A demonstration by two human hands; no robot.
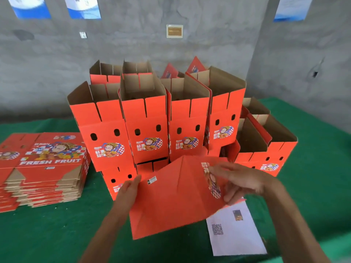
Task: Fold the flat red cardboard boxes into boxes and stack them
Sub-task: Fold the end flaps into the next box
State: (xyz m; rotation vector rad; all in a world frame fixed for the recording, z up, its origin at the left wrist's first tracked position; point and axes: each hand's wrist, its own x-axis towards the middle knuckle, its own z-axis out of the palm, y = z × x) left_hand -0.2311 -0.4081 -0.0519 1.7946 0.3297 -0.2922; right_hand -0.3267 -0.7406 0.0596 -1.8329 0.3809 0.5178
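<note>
Before the folded boxes [152,126], left hand [127,188] fingers lie straight on the flat box's [174,194] left edge; right hand [245,181] fingers pinch its right edge above the counter [57,234].

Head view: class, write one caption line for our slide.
Two hands, left hand and right hand, fold a red cardboard box before stacked folded boxes, flat boxes piled left.
</note>
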